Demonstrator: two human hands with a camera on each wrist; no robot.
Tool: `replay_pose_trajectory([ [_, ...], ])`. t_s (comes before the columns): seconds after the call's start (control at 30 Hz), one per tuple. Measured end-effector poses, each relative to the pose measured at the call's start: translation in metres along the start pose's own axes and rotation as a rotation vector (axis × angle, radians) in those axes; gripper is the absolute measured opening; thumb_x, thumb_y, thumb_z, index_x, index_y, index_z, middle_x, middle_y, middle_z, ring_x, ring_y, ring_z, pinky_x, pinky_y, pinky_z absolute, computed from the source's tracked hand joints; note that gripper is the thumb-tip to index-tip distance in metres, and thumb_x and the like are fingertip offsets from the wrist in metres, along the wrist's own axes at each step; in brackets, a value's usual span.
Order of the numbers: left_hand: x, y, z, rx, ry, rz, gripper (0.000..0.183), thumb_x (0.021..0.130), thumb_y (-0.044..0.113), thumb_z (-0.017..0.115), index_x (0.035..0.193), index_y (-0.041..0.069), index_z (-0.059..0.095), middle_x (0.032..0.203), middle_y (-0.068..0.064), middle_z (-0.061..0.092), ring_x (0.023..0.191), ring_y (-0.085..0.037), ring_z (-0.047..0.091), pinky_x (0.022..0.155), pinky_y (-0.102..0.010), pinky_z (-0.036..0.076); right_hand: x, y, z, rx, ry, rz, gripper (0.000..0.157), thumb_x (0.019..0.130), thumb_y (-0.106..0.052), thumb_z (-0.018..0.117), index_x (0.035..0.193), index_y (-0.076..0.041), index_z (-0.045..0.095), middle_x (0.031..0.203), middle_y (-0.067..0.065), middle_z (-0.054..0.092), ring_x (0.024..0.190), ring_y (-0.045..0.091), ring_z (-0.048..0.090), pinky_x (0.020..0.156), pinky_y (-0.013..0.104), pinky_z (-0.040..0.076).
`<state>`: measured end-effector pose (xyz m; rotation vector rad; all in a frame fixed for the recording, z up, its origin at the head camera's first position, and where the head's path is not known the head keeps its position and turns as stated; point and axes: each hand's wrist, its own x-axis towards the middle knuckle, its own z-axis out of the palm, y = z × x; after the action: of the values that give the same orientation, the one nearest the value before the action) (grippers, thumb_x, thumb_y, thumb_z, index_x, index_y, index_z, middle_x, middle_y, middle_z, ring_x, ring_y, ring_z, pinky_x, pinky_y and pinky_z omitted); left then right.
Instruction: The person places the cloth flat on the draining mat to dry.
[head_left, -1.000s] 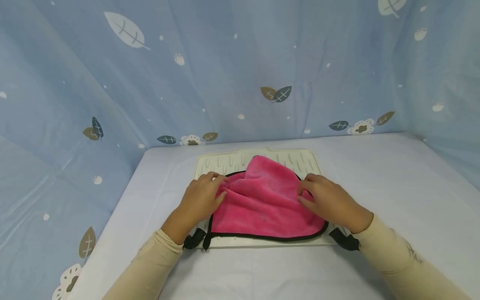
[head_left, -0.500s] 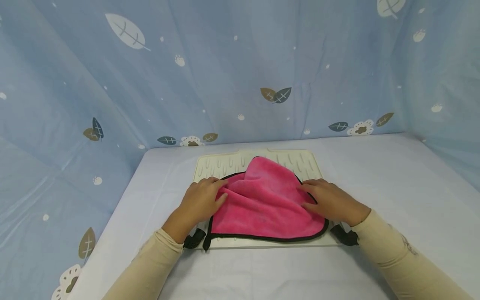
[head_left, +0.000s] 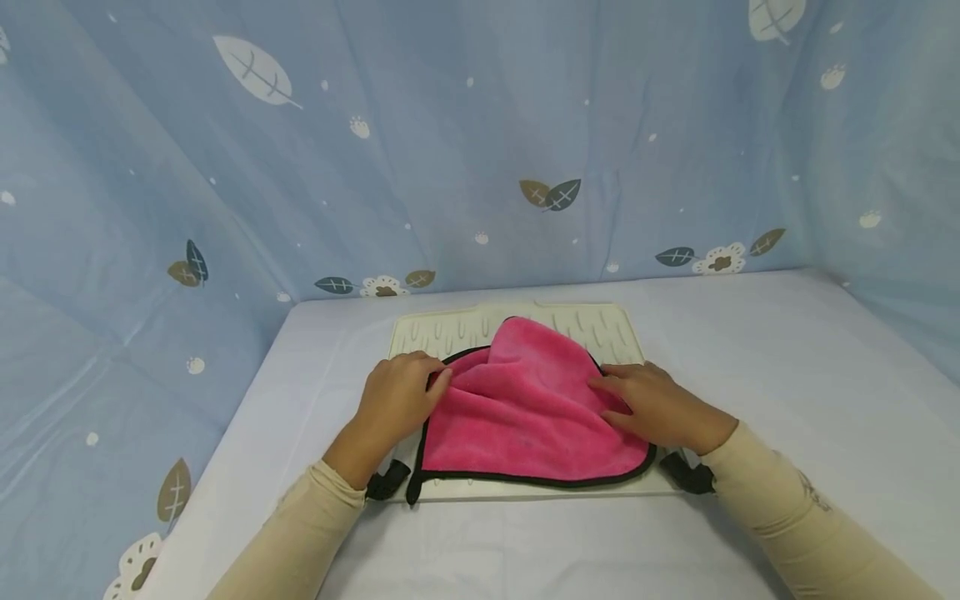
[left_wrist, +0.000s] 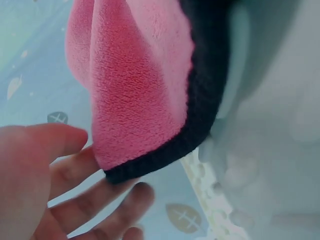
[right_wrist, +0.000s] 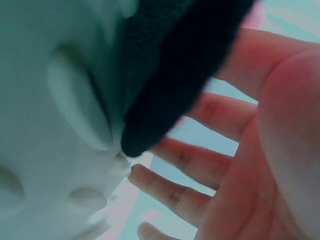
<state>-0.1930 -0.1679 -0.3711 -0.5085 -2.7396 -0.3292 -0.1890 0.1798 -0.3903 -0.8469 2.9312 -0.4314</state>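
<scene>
Your right hand (head_left: 656, 407) has settled lower over the past second, its fingers now straighter and reaching past the edge of the soft pink plush cloth with black fabric binding (head_left: 525, 417). Your left hand (head_left: 393, 397) has drawn its thumb closer to its fingers; the cloth itself looks unmoved.

Everything turns on this: the cloth lies directly between your two hands, its longer axis running from one to the other. It is to the right of your left hand and to the left of your right hand; neither is clearly nearer, since each is at a side edge. One rumpled peak rises farther from you than your fingertips, and a black tab (head_left: 413, 490) sticks out just beside your left wrist.

Your left thumb and fingers stand parted, with fingers behind the bound corner; no firm pinch shows. Your right hand is spread, its fingers passing behind the binding.

Beneath both hands' reach, under the cloth, is a cream rectangular mat with raised oval ridges (head_left: 600, 329), showing beyond your fingers.

You can read no brand or label; the dark mark on your cream fabric right sleeve (head_left: 787, 508) is too unclear to make out.
</scene>
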Motion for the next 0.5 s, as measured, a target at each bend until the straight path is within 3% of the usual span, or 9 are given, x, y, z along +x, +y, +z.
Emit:
replay_pose_trajectory([
  [0.13, 0.0008, -0.0022, -0.0011, 0.011, 0.064, -0.011, 0.016, 0.092, 0.022, 0.07, 0.081, 0.014, 0.078, 0.076, -0.001, 0.071, 0.066, -0.017, 0.064, 0.059, -0.036, 0.052, -0.0006, -0.0027, -0.0007, -0.01, -0.013, 0.009, 0.053, 0.089, -0.022, 0.073, 0.137, -0.002, 0.06, 0.138, 0.021, 0.059, 0.13, 0.045, 0.052, 0.108, 0.072, 0.029],
  [0.33, 0.0002, -0.0021, -0.0023, 0.029, 0.074, -0.065, 0.017, 0.092, 0.025, 0.07, 0.08, 0.015, 0.078, 0.074, -0.001, 0.071, 0.061, -0.018, 0.062, 0.055, -0.035, 0.049, -0.0009, -0.0057, -0.0014, -0.021, -0.02, -0.007, 0.05, 0.091, -0.022, 0.072, 0.134, 0.001, 0.061, 0.137, 0.021, 0.061, 0.129, 0.044, 0.054, 0.108, 0.064, 0.037],
  [0.5, 0.0001, -0.0041, -0.0007, 0.059, 0.064, -0.071, 0.02, 0.09, 0.024, 0.073, 0.073, 0.014, 0.073, 0.067, 0.0, 0.063, 0.054, -0.015, 0.054, 0.052, -0.032, 0.045, -0.0002, -0.0048, -0.0018, -0.045, 0.025, -0.021, 0.046, 0.089, -0.019, 0.073, 0.129, 0.001, 0.065, 0.13, 0.019, 0.065, 0.123, 0.041, 0.059, 0.103, 0.058, 0.046],
])
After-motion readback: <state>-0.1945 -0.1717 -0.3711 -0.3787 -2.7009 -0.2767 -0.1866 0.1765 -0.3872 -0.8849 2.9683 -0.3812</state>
